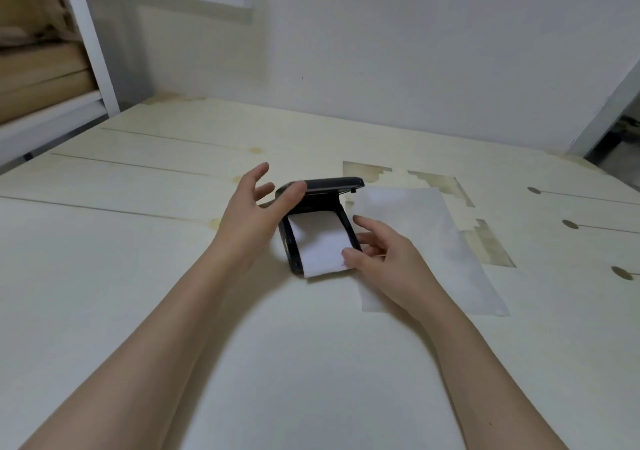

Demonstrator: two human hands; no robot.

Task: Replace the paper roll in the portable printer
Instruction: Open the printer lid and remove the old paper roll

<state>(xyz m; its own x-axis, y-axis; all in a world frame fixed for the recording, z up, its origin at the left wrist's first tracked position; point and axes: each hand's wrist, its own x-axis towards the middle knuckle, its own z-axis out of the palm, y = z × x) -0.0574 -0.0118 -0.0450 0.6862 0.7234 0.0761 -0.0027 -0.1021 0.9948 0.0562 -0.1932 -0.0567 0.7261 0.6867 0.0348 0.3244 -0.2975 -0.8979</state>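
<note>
A small black portable printer (289, 242) lies on the pale wooden table with its lid (332, 184) swung up at the far end. White paper (320, 242) runs out of its bay and over the near edge. My left hand (256, 207) is at the printer's left, fingers spread, thumb resting on the lid's left corner. My right hand (381, 255) is at the printer's right side, with thumb and fingers pinching the paper's right edge.
A translucent white plastic wrapper (433, 249) lies flat just right of the printer, under my right hand. The table (138, 242) has dark cut-outs (491, 245) and holes at the right. A white shelf frame (90, 34) with cardboard stands at the back left.
</note>
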